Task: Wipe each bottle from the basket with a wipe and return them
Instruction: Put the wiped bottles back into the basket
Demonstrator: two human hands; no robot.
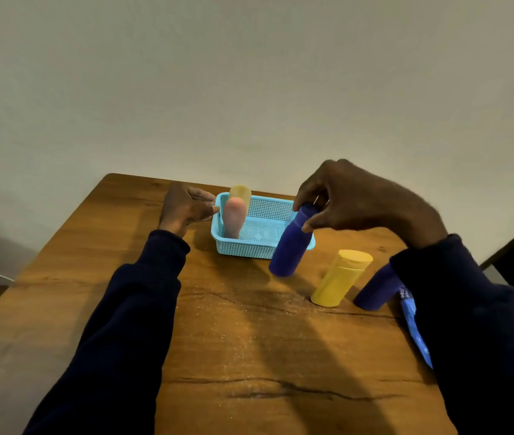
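On the wooden table (233,340), nearest on the right, a blue packet (414,324) lies half hidden under the right sleeve. Just beyond it stands a purple bottle (374,291), and near it on its left a yellow bottle (340,279). Both are outside the blue basket (243,248).

Further in, the right hand (359,202) reaches down from above and holds a second purple bottle (290,249) — thumb and fingers curled round its cap end. The bottle's body hangs tilted below the grip, and its base is just in front of the basket's near right corner. Whether the base touches the wood cannot be told.

Inside the basket a pink bottle (233,218) stands upright at the left side, with a pale yellow bottle (240,192) behind it in the far left corner. The left hand (186,207) — fingers curled — pinches the basket's left rim.
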